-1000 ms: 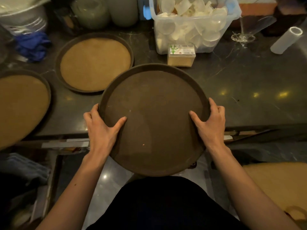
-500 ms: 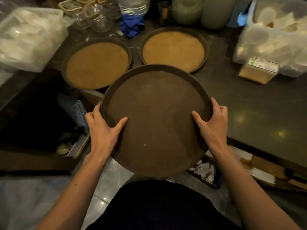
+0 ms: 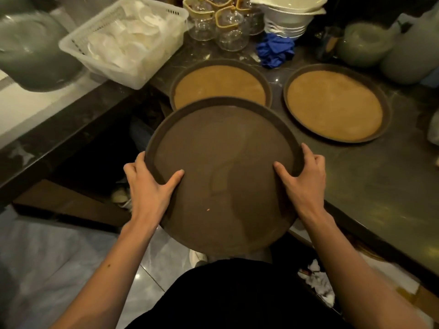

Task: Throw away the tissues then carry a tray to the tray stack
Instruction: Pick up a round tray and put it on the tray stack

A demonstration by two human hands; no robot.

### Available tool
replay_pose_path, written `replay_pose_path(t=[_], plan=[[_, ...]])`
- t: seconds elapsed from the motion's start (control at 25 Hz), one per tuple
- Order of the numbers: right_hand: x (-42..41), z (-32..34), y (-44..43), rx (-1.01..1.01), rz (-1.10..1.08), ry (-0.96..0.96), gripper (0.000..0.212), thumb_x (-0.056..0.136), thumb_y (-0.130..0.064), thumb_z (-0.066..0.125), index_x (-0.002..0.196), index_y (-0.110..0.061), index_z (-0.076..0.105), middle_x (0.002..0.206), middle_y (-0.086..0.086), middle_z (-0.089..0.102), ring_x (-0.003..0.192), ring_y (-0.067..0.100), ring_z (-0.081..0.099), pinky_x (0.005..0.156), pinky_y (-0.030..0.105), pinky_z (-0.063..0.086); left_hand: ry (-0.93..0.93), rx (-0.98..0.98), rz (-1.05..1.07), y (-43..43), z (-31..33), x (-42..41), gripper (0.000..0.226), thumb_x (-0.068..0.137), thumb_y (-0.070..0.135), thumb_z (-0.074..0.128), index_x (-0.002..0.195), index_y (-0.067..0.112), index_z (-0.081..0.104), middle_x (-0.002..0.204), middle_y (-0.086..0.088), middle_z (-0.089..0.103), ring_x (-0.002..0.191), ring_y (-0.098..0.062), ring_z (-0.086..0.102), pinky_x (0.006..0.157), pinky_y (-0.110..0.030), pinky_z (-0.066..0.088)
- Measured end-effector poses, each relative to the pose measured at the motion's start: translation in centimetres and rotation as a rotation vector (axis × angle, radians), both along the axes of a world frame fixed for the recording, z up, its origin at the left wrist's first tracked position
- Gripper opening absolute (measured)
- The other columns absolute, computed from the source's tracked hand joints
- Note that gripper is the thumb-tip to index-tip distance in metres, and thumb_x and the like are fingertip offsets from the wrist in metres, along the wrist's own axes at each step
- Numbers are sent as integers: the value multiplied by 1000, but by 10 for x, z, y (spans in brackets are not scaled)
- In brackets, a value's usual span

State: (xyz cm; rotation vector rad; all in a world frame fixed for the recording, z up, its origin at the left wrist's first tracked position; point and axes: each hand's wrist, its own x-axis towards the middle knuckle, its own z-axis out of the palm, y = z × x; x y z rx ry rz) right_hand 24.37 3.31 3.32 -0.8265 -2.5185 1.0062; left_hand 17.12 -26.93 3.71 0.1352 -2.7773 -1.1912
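Both hands, left point(image 3: 152, 186) and right point(image 3: 303, 184), clamped on opposite rims of the empty round brown tray point(image 3: 223, 176), held over the dark counter point(image 3: 370, 186) edge; probably light, stiff, grippy-surfaced, so rim holds suit.

Round dark-brown tray point(image 3: 223, 176), empty, level, above the counter's near edge.

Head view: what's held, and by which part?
A round brown tray, held by its rim on opposite sides: left hand on the left edge, right hand on the right, thumbs on top inside the rim.
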Motion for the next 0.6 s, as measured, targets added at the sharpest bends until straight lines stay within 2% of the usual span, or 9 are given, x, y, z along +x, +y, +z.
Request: replay_pose_path(t=[0.24, 0.44, 0.6], plan=[[-47, 0, -46, 19, -71, -44, 83, 81, -49, 71, 148, -21, 32, 126, 7, 41, 112, 19, 46, 90, 29, 36, -34, 10, -51, -42, 0, -62, 95, 70, 51, 78, 144, 16, 28, 132, -12, 34, 120, -31, 44, 98, -37, 37], [-77, 0, -52, 61, -92, -53, 82, 81, -48, 71, 148, -17, 34, 123, 9, 42, 102, 13, 41, 88, 29, 36, -54, 15, -77, -43, -7, -98, 97, 70, 50, 78, 145, 14, 27, 131, -14, 34, 121, -31, 42, 96, -33, 35], [-102, -5, -36, 60, -138, -47, 85, 81, -48, 71, 148, -15, 33, 126, 11, 43, 111, 22, 48, 90, 33, 39, -66, 17, -97, -23, -12, -129, 97, 70, 50, 78, 145, 12, 28, 131, -16, 34, 123, -33, 40, 102, -40, 37]])
